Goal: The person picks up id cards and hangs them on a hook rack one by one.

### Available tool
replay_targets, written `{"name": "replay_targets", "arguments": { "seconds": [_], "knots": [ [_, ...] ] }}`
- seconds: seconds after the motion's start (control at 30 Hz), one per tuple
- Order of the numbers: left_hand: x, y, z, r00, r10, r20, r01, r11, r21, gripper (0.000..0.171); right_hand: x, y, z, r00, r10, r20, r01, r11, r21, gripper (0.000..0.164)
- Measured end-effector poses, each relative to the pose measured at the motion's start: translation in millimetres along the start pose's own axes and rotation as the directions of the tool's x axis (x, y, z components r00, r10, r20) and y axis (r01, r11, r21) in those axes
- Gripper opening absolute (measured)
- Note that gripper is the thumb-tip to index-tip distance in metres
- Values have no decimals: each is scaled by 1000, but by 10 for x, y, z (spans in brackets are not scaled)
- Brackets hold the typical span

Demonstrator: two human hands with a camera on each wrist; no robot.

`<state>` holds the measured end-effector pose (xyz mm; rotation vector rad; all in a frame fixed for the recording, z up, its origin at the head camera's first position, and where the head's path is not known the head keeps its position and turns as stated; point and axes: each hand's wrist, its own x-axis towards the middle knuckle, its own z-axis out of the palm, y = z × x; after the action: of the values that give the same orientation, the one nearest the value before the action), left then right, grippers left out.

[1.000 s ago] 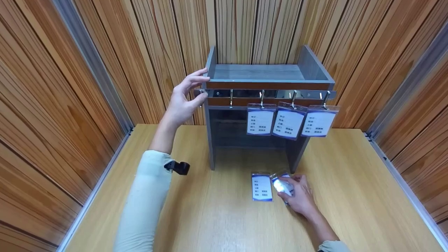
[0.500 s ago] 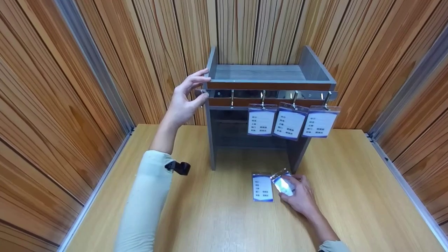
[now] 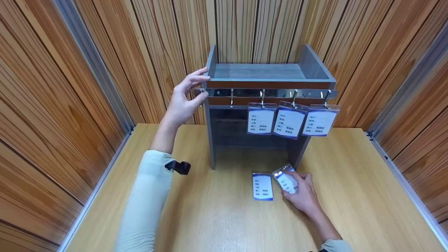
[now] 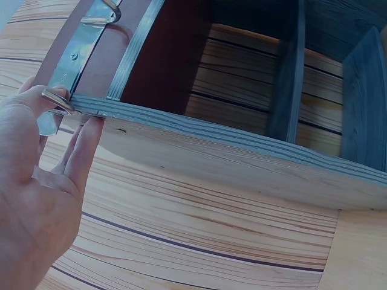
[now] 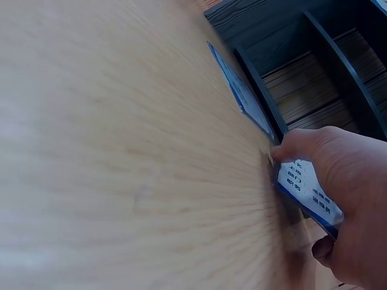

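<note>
Head view: panelled walls (image 3: 63, 115) flank tabletop (image 3: 217, 224) bearing badge (image 3: 262, 187).

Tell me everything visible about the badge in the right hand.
The held badge is a flat rectangle, white with blue bands and dark printing, in what looks like clear plastic with a shiny top strip. The right hand grips it askew, hiding part, beside a second badge lying on the table.

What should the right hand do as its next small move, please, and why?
Probably the right hand should lift its ID badge toward the second metal hook from the left: its fingers already pinch the badge, that hook bears nothing, and three similar badges hang to its right.
</note>
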<state>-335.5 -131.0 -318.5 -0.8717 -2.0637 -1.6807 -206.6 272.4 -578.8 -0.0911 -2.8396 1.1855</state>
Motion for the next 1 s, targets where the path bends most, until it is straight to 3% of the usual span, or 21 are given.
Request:
{"name": "replay_targets", "arguments": {
  "seconds": [0.47, 1.0],
  "knots": [
    [39, 10, 0, 1000, 20, -1, -20, 1000, -10, 36, 48, -62, -70, 997, -43, -71, 44, 999, 10, 79],
    [4, -4, 4, 1000, 5, 1, -5, 1000, -10, 37, 16, -153, 7, 983, -142, -113, 149, 987, 61, 78]
  ]
}}
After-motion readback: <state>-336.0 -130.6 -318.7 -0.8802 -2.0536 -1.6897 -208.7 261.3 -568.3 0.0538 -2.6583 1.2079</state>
